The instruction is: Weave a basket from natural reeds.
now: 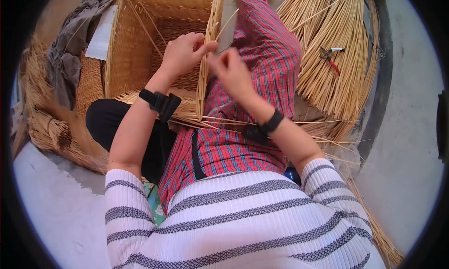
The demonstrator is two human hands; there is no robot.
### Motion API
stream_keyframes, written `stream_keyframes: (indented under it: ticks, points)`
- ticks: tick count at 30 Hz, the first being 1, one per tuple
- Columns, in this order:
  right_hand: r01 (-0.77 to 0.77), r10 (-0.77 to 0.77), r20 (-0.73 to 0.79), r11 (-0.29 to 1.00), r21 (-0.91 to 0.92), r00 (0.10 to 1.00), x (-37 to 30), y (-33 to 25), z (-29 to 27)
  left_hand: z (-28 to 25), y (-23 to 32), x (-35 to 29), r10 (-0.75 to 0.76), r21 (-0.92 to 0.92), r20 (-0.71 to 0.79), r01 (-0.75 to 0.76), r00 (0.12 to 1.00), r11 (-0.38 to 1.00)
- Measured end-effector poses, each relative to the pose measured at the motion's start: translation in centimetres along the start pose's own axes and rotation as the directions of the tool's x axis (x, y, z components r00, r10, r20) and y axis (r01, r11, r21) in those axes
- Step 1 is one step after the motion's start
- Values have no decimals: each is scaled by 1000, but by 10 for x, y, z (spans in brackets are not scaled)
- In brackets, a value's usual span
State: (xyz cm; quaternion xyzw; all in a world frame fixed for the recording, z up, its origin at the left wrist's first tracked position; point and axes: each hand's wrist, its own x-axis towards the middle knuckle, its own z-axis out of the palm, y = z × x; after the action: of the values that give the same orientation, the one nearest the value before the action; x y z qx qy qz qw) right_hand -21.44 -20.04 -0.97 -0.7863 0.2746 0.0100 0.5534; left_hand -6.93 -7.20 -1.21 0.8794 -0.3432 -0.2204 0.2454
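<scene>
A large rectangular wicker basket [131, 58] leans open toward me between my legs, its woven inside showing. At its right rim, my left hand [187, 54] is closed, with the thumb laid along the rim [203, 89] and the fingers curled on the inner side. A thin wicker strand [228, 24] sticks up from the rim just beyond the thumb. Just right of the rim is my right hand [232, 75], its fingers bent into a pinch and slightly blurred; whatever they hold is too small to make out. Loose strands [220, 123] cross my lap by the near corner.
A big bundle of pale wicker rods [327, 58] lies at the right, with red-handled pruning shears [332, 62] on top. On the left are a grey cloth [70, 49], a white sheet of paper [101, 35] and more bundled rods [51, 131]. A red checked cloth [266, 49] covers my right leg.
</scene>
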Motion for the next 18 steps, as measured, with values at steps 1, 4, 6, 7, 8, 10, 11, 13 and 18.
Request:
stream_keyframes:
  ticks: [1,4,6,7,8,10,11,13,18]
  points:
    - [22,10,126,967,-255,992,-18,-2,8,-3,2,-1,56,121,14,-57,998,991]
    - [229,-218,69,911,-344,973,-31,5,34,-6,6,2,133,231,81,-148,988,962]
    - [294,-294,34,930,-220,955,-24,14,43,-4,6,4,154,256,58,-164,986,953]
    - [334,-334,23,931,-148,942,-19,18,46,-3,5,4,152,264,52,-160,987,951]
    - [329,-323,63,932,-151,944,-16,21,47,-1,4,4,176,261,42,-181,983,948]
    - [347,-336,94,926,-152,937,-11,22,43,0,-2,6,179,284,21,-177,984,942]
    - [329,-303,147,921,-210,942,-9,21,39,1,-5,7,164,262,19,-164,986,951]
    - [326,-270,217,901,-287,938,-6,16,26,1,-11,5,174,209,-12,-168,985,963]
    - [-192,155,316,977,88,936,50,22,-31,2,-8,-48,-259,-346,-45,228,965,910]
